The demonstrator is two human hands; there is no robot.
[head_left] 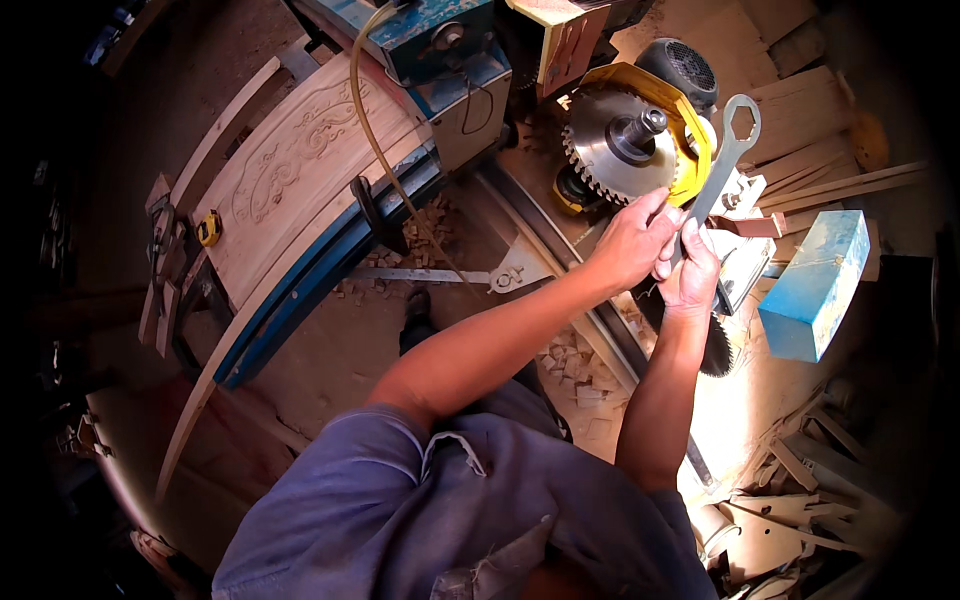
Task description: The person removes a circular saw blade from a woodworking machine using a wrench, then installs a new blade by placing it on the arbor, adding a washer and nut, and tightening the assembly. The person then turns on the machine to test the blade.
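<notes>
Room to move is tight around the saw. The toothed circular saw blade [605, 148] sits on its spindle [640, 128], half wrapped on the upper right by a yellow blade guard [690, 125], with a dark motor housing [680, 62] just behind it. To the right, loose wooden slats [835, 180] crowd the sawdust-covered tabletop [740, 400], and a blue rectangular block [815, 285] lies near its right edge. A second dark toothed blade [718, 350] lies flat just below the hands. The open space is to the left of the blade, over the floor strewn with wood chips [575, 365].

Both hands meet just below and to the right of the blade. The right hand [692, 270] has its fingers clamped around the lower shaft of a flat metal wrench [725, 155], which angles up and to the right so that its ring-shaped hexagonal head stands free above the guard's right side, well clear of the spindle. The left hand [630, 240] rests against the right one, fingers curled together near the wrench's shaft and the blade's lower rim; whether they grip the wrench cannot be told.

Farther left, a carved wooden panel [290, 170] leans along a blue machine frame [320, 270], with a yellow hose [375, 130] crossing it.
</notes>
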